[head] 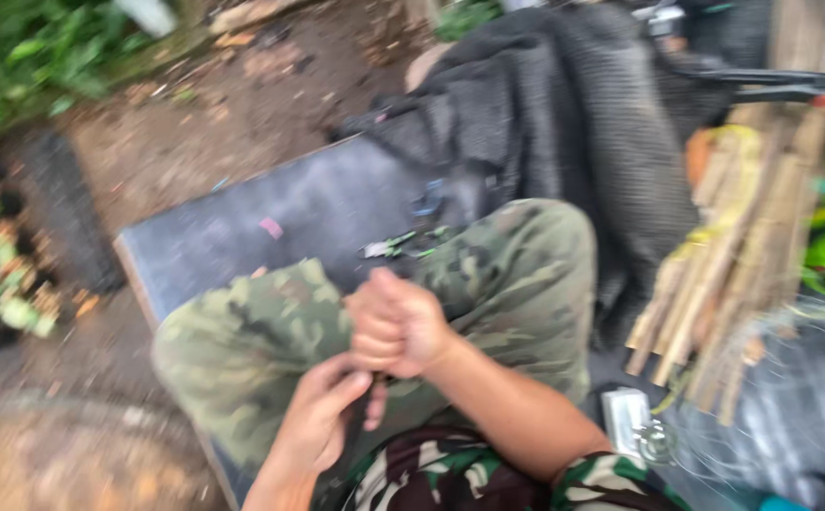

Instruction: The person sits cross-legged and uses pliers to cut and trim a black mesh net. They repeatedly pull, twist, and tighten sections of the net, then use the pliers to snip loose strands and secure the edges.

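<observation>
bare dirt ground, green leaves

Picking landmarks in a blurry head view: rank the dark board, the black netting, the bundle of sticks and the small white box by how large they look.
1. black netting and dark board: alike in spread, and the legs hide part of the board, so unranked.
2. bundle of sticks.
3. small white box, clearly smallest.

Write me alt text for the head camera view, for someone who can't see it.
A blurred downward view: a person's right hand is closed in a fist just above the left hand, over knees in camouflage trousers. A bundle of bamboo sticks stands at the right.
</observation>
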